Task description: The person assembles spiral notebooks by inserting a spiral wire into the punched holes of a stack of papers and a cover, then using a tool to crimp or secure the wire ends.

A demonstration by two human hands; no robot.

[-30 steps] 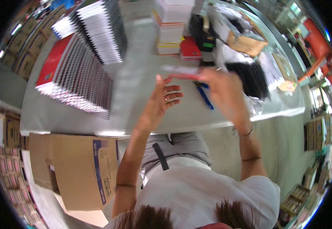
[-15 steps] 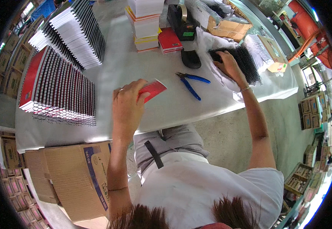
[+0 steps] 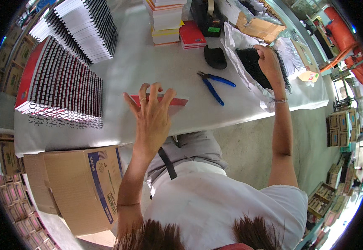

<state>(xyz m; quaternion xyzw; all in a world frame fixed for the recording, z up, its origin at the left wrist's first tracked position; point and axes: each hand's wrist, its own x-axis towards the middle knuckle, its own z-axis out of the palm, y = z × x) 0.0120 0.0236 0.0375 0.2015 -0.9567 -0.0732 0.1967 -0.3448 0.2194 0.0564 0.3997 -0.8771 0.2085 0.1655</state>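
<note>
My left hand (image 3: pixel 151 109) grips a thin red notebook (image 3: pixel 180 101) near the table's front edge, its fingers bent over the notebook's far side. The notebook stands on edge, tilted, partly covered by the hand. At the right, my right hand (image 3: pixel 268 62) pinches at a pile of black plastic binding coils (image 3: pixel 252 68) lying on white wrapping. Its fingertips are at the far end of the pile; how many coils they hold is hidden. Between my hands lie blue-handled cutting pliers (image 3: pixel 215 85), jaws to the far left, beside a black rounded object (image 3: pixel 215 57).
Coil-bound red notebooks (image 3: pixel 65 87) are stacked at the left, with white-paged coil-bound stacks (image 3: pixel 85 31) behind. Unbound book stacks (image 3: pixel 166 23), small red books (image 3: pixel 192 35) and a tape dispenser (image 3: pixel 206 18) stand at the back. A cardboard box (image 3: pixel 73 187) is below the table's left front.
My left hand has turned and spread its fingers over the red notebook, which now lies more sideways. My right hand has shifted right and up over the coils, its fingers drawn together.
</note>
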